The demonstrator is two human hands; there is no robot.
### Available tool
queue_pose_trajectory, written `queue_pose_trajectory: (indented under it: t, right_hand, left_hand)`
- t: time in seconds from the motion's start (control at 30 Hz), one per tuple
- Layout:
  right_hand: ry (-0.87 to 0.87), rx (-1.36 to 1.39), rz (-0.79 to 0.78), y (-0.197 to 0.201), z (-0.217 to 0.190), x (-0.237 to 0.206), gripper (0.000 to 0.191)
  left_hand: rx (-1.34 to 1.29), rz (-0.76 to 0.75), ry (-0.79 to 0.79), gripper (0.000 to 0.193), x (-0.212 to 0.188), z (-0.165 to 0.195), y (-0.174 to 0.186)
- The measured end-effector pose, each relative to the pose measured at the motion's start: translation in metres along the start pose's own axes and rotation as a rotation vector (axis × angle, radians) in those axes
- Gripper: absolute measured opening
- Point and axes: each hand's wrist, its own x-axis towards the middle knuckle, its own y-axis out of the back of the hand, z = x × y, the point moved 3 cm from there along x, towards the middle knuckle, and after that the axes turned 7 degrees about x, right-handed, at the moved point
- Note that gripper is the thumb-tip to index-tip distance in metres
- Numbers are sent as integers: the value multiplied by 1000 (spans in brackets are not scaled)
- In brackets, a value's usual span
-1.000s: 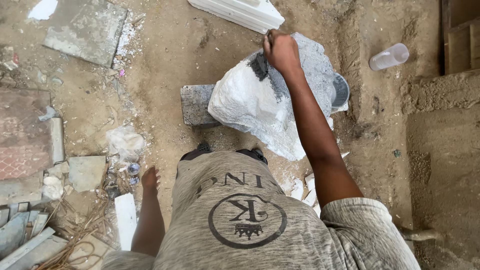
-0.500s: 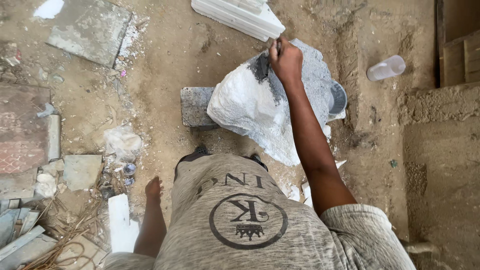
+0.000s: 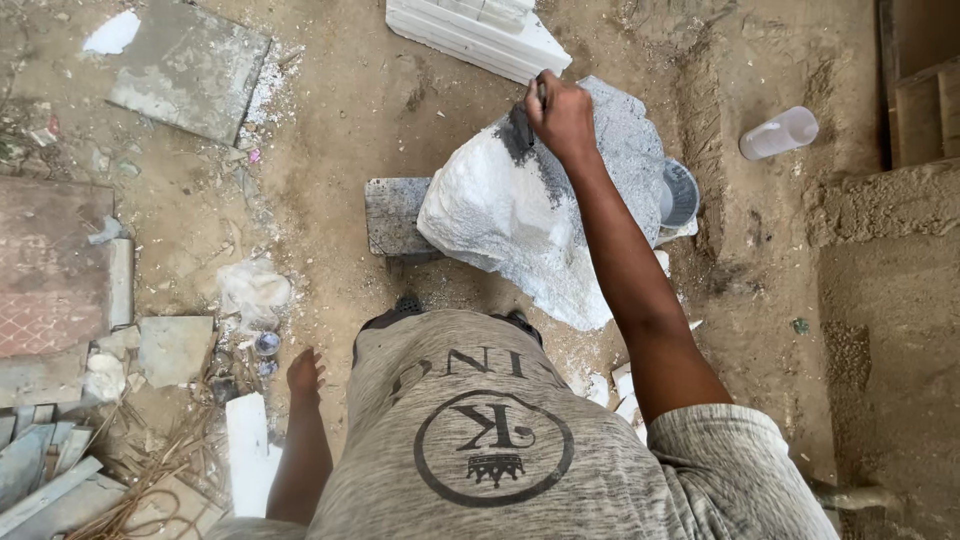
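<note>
Head view: my right hand (image 3: 562, 115) marks a rough white stone block (image 3: 520, 215) on a dirt floor (image 3: 340, 110).

My right fingers are closed around a thin dark tool (image 3: 541, 95), its tip at a dark smear on top of the block, which rests on a grey slab (image 3: 392, 212) just ahead of my feet. Compared with half a second ago, that hand has hardly shifted on the block. My left hand (image 3: 304, 372) hangs loose at my side, fingers slack and holding nothing, as before. A clear plastic cup (image 3: 779, 133) lies well apart to the right.
</note>
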Motion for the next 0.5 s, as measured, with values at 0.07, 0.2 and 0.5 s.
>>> queue_pose_trajectory:
  t: [0.07, 0.2, 0.5]
  right_hand:
    - [50, -31, -43, 0, -3, 1, 23]
    - [125, 6, 113, 7, -6, 0, 24]
    - [127, 8, -76, 7, -20, 11, 25]
  left_hand:
    - [7, 7, 8, 53, 0, -2, 0]
    - [20, 2, 48, 53, -2, -10, 3]
    - [-9, 15, 73, 52, -6, -26, 5]
